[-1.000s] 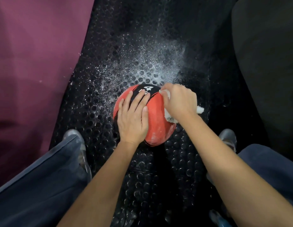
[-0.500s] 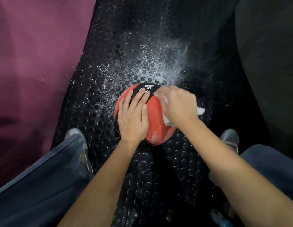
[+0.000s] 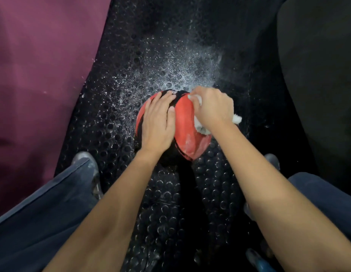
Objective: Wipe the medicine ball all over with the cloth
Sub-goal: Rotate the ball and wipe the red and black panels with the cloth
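My left hand's fingers [image 3: 166, 99] lie straight and close together, flat across the top of the round red-and-black rubber medicine ball [image 3: 185, 132], the palm of my left hand [image 3: 158, 124] pressing down on its near-left side to pin it. My right hand [image 3: 212, 108] is curled round a bunched white fluffy cloth [image 3: 236, 119], which pokes out at the ball's right side and again at its far top, by my knuckles; the fingers themselves are hidden under the fist, so I cannot tell exactly how they lie on the fabric. The ball sits on the black studded rubber floor mat [image 3: 170, 203], straight ahead between my knees, with a fan of white powdery specks [image 3: 170, 71] scattered on the mat beyond it. A pale smear shows on the ball's near red panel, so I judge that side still wants wiping, and the underside against the mat is not reached at all. This ball will likely be heavy and dense for its size, firm rather than squashy, and its smooth skin may be slick where it is dusty. I would not try pinching it; the sound hold is a flat palm on top, or both palms on opposite sides, rolling it on the mat rather than lifting. To the ball's left lies a maroon surface [image 3: 43, 65].
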The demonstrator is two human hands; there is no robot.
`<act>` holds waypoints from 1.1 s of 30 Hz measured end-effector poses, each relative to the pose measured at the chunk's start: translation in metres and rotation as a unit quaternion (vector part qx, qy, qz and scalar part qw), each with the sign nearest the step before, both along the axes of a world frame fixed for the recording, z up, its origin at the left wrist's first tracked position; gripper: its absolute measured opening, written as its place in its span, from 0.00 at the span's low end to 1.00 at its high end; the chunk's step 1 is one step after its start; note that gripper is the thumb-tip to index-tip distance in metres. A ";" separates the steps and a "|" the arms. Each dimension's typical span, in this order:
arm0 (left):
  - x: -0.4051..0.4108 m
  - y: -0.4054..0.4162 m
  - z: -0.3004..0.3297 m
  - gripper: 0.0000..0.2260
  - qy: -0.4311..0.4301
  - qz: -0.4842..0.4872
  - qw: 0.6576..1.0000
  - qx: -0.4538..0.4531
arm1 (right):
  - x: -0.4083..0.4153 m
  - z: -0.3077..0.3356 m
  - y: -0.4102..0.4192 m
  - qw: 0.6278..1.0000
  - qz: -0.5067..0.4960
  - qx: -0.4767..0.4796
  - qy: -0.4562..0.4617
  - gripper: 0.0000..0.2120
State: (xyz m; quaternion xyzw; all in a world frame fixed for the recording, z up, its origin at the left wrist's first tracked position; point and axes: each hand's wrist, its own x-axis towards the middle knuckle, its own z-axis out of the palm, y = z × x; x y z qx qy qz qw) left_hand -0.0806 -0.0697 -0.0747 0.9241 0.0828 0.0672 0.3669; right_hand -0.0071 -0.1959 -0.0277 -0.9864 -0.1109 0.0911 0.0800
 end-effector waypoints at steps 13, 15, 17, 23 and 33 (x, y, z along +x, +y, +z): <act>0.013 -0.007 -0.009 0.21 -0.049 0.054 0.997 0.000 | -0.050 0.000 -0.002 0.988 0.098 -0.006 -0.120 0.05; 0.011 -0.011 -0.009 0.21 -0.053 0.055 0.997 -0.001 | -0.050 -0.002 -0.004 0.984 0.105 -0.002 -0.145 0.03; 0.008 -0.014 -0.009 0.20 -0.056 0.054 0.997 0.008 | -0.033 0.005 0.006 0.986 0.105 -0.008 -0.128 0.06; 0.012 -0.011 -0.010 0.21 -0.047 0.074 0.996 0.000 | -0.056 -0.002 0.006 0.981 0.097 -0.016 -0.165 0.03; 0.012 -0.010 -0.009 0.22 -0.049 0.070 0.996 -0.007 | -0.074 -0.006 -0.002 0.966 0.124 -0.019 -0.227 0.06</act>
